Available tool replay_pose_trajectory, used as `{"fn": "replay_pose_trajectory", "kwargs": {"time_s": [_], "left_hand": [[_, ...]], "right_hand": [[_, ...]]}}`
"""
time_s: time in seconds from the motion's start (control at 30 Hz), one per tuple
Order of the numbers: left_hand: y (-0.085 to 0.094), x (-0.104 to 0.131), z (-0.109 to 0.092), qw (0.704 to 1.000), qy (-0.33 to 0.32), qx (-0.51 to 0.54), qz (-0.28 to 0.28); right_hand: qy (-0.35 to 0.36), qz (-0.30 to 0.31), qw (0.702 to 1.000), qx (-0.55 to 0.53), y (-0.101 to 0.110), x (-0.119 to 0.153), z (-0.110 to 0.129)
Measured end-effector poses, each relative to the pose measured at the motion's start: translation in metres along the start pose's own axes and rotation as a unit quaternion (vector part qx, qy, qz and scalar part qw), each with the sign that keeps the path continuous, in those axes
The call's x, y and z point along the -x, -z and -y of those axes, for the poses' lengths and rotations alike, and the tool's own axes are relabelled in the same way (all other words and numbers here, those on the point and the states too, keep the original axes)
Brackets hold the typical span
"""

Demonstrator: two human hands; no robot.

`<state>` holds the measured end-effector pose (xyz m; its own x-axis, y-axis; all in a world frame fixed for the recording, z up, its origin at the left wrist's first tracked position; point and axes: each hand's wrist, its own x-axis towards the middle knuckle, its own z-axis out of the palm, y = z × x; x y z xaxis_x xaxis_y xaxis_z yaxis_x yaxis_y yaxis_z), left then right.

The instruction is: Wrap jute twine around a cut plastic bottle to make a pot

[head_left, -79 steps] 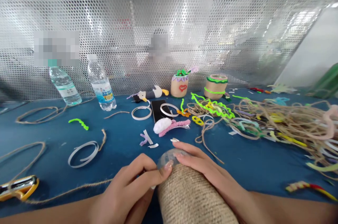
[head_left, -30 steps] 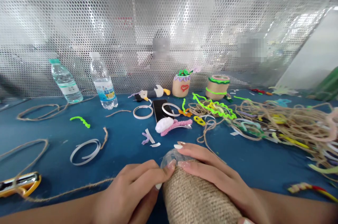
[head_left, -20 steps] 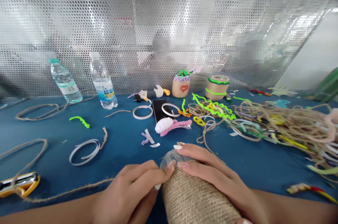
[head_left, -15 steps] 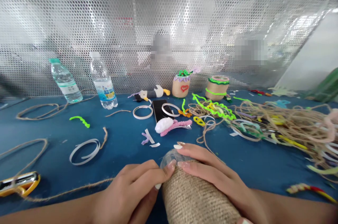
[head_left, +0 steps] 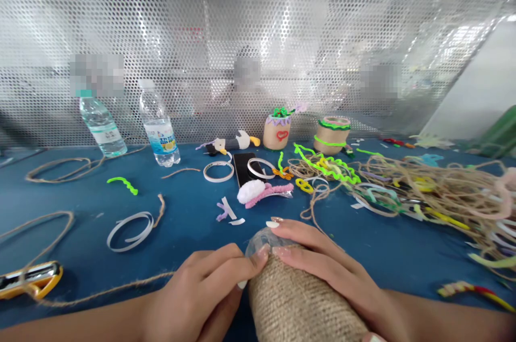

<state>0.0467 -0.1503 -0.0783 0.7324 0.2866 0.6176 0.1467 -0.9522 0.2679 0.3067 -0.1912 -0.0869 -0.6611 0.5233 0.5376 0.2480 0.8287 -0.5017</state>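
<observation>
A clear plastic bottle (head_left: 298,304) lies tilted at the front middle, its body wrapped in rows of jute twine, with bare clear plastic at the far end. My right hand (head_left: 336,272) curls over its right side, thumb and fingers pressed against the wrapping. On the left, my left hand (head_left: 205,288) is closed, its thumb pressing at the edge where wrapping meets plastic. A strand of jute twine (head_left: 108,294) runs from under that hand to a yellow utility knife (head_left: 34,279) at the left, around which it loops.
Two water bottles (head_left: 159,129) stand at the back left before a perforated metal screen (head_left: 185,62). Two decorated twine-covered jars (head_left: 276,132) are at the back. A phone (head_left: 244,167), tape rolls (head_left: 217,171) and a pink-and-white fuzzy hair clip (head_left: 268,191) lie mid-table; tangled twine (head_left: 439,191) fills the right.
Both hands keep nearly the same place on the wrapped bottle. The whole view has shifted very slightly.
</observation>
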Motion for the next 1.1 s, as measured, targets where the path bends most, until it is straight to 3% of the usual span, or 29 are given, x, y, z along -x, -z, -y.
{"fn": "replay_pose_trajectory", "kwargs": {"time_s": [0.17,0.4,0.57,0.73,0.93,1.1], "left_hand": [[0.0,0.0,0.0,1.0,0.002,0.008,0.01],[-0.002,-0.003,0.002,0.999,0.011,0.046,0.027],[-0.002,-0.004,0.004,0.998,0.01,0.054,0.019],[-0.002,-0.006,0.003,0.998,0.009,0.057,0.018],[-0.001,-0.003,0.001,0.999,0.004,0.005,0.043],[-0.001,-0.003,0.0,0.999,-0.004,-0.004,0.042]], "right_hand": [[0.005,-0.021,1.0,0.015,-0.002,-0.002,0.002],[-0.002,-0.148,0.984,0.097,-0.015,0.002,0.013],[0.05,-0.112,0.985,0.121,-0.019,0.005,0.002],[0.117,-0.146,0.972,0.14,-0.018,-0.003,0.0],[-0.008,-0.237,0.966,0.104,-0.026,-0.004,0.021],[-0.003,-0.238,0.964,0.122,-0.025,-0.009,0.021]]}}
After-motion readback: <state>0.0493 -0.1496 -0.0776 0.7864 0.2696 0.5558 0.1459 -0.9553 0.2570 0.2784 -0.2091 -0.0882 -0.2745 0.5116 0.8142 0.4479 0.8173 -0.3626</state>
